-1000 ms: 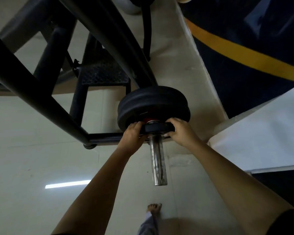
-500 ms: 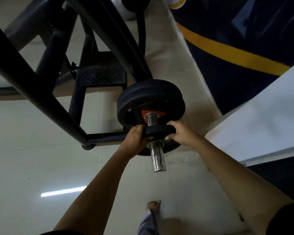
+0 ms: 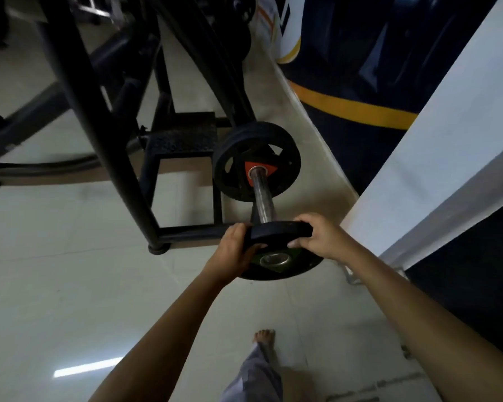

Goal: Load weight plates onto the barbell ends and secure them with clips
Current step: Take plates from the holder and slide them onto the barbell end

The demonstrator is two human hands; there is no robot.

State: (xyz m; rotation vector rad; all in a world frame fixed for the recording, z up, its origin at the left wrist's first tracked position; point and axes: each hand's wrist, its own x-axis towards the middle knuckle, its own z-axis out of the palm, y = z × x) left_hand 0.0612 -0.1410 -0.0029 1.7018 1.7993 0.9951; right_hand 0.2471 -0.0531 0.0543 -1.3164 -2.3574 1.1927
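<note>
At the near end of the barbell sleeve [image 3: 262,198], your left grip [image 3: 233,250] and right grip [image 3: 321,236] curl around opposite rims of the small black plate [image 3: 282,230]. It sits between them, well apart from the loaded plates [image 3: 286,161].

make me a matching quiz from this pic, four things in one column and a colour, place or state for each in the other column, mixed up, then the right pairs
Column one:
1 small plate
2 big plate
3 foot
4 stripe

Column two:
a yellow
b red hub, far in on the sleeve
c bare, on the floor
d gripped by the left hand and the right hand at the sleeve's tip

Pairs: 1-d, 2-b, 3-c, 4-a
</note>
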